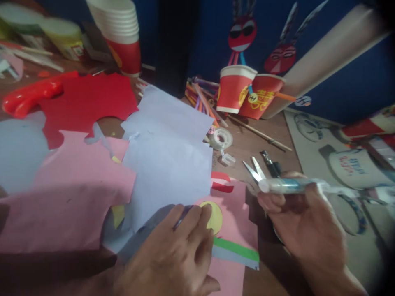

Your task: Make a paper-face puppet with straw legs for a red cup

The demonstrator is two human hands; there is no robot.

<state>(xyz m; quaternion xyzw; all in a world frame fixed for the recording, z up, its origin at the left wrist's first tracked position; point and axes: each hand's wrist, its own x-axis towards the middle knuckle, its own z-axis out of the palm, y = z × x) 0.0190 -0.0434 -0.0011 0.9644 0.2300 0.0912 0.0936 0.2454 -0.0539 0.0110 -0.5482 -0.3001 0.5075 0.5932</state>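
My right hand (pixel 308 226) is wrapped around a slim translucent tube (pixel 290 186), which looks like a glue tube and lies nearly level above the table. My left hand (pixel 175 246) rests palm down, bent fingers over the papers and fingertips at the edge of a yellow paper circle (pixel 217 218). The circle lies on pink paper (pixel 236 197), near a green paper strip (pixel 237 248) and a small red paper piece (pixel 224 186). White paper (pixel 173 172) spreads beyond my left hand. Open scissors (pixel 254 170) lie just behind the tube, handles hidden by my right hand.
A tape roll (pixel 221 139), straws (pixel 202 98) and a wooden stick (pixel 262 133) lie behind. Two decorated paper cups (pixel 236 88) carry red face figures (pixel 242 35). Stacked cups (pixel 123 41), red paper (pixel 89 98) and pink scraps (pixel 77 176) are left; a white cup (pixel 354 166) is right.
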